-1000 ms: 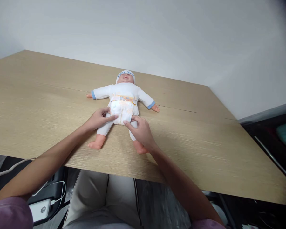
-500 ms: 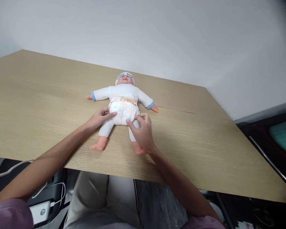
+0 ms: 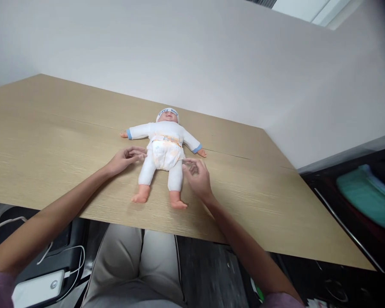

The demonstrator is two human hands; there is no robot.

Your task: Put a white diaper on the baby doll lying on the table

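White diaper wraps the doll between near and far edges of the surface. Left hand and right hand flank it, fingers parted, contact unclear. Power bank lies below the near edge.

A: Count for the bench?
B: One doll, one diaper, one cap.
A: Blue cuffs?
B: Two, one left, one right.
A: Doll's feet?
B: Also two.
A: And beside it?
B: One left hand and one right hand, so two hands.
A: Near left, below the bench?
B: One white power bank.
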